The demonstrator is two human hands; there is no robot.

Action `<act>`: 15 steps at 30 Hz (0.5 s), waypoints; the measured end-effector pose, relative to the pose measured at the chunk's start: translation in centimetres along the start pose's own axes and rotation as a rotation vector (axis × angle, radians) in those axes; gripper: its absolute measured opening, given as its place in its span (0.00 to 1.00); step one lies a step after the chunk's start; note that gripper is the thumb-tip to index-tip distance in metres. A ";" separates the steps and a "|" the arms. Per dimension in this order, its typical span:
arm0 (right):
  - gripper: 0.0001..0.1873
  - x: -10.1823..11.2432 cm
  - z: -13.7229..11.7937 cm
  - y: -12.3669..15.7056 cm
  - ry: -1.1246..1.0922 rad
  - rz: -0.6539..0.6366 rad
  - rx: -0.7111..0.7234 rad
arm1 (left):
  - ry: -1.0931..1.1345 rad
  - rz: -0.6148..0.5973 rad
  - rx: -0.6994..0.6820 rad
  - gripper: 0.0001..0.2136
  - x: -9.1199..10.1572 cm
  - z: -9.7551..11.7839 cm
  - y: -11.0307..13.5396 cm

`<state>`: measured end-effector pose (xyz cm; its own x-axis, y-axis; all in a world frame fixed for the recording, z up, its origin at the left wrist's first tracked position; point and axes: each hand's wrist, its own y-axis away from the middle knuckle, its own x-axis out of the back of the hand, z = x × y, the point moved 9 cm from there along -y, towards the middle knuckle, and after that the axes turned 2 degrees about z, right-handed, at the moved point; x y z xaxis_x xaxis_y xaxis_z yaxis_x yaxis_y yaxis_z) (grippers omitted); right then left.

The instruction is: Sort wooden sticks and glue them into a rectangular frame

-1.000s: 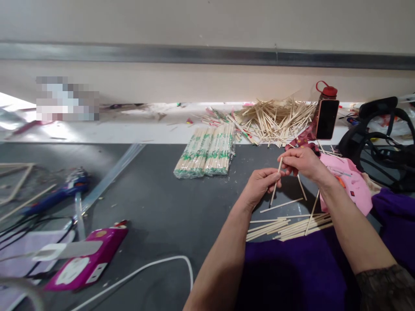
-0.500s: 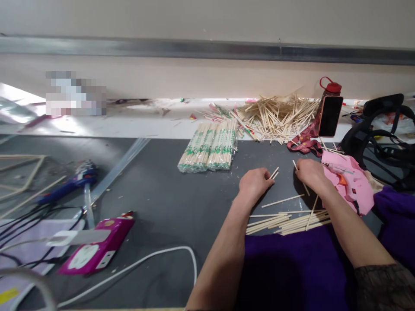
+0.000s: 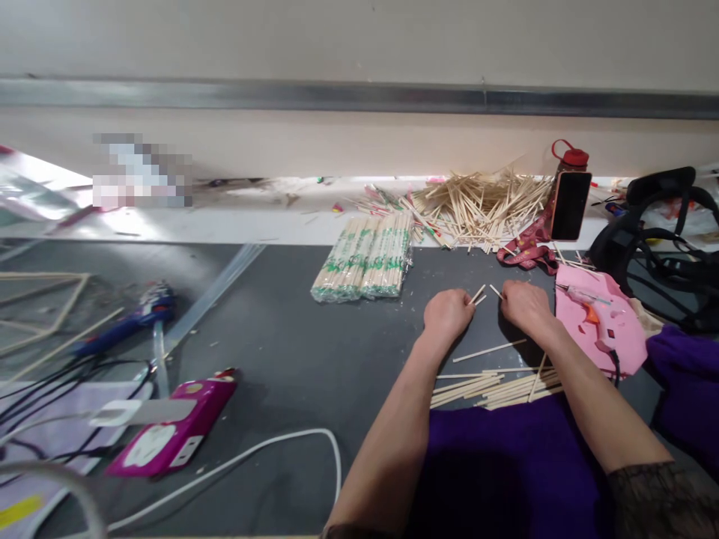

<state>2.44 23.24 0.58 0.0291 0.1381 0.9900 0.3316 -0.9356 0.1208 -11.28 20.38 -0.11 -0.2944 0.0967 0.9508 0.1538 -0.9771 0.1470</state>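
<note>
My left hand [image 3: 449,311] is closed around two thin wooden sticks [image 3: 477,295], whose tips stick out to the right past the fingers. Facing it, my right hand [image 3: 525,303] pinches another wooden stick [image 3: 496,292] that points up and left. The tips of the held sticks are close together but apart. Below the hands, one loose stick [image 3: 488,350] lies by itself on the dark table. Nearer my body, several more wooden sticks [image 3: 469,389] lie in a loose row, one crossing over the others.
Plastic-wrapped stick bundles [image 3: 364,258] lie ahead; behind is a heap of sticks [image 3: 483,198]. A phone [image 3: 571,206] leans on a red-capped bottle [image 3: 575,156]. At right, a glue gun [image 3: 601,329] rests on pink foam [image 3: 629,337]. Left are a blue glue gun [image 3: 129,322] and magenta power strip [image 3: 174,427].
My right hand has moved left toward my left hand, and its stick now points up-left toward the left hand's sticks. My left hand has shifted slightly right.
</note>
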 end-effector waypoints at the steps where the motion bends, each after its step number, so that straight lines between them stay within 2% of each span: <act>1: 0.16 -0.1 0.1 0.0 -0.005 -0.003 -0.012 | 0.018 0.001 0.016 0.11 -0.1 -0.2 -0.2; 6: 0.15 -0.5 1.0 -0.3 -0.061 -0.046 -0.075 | 0.063 0.008 0.032 0.11 0.0 -0.2 -1.4; 11: 0.15 -0.5 1.4 -0.2 -0.057 -0.052 -0.067 | 0.026 0.007 -0.089 0.11 0.5 0.8 -2.6; 15: 0.15 -0.5 1.5 -0.1 -0.067 -0.048 -0.055 | 0.083 -0.013 -0.139 0.12 1.1 0.6 -2.8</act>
<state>3.79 23.80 0.00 0.0780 0.2024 0.9762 0.2823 -0.9436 0.1731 -11.43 23.34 0.68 -0.3734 0.0991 0.9224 0.0195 -0.9932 0.1146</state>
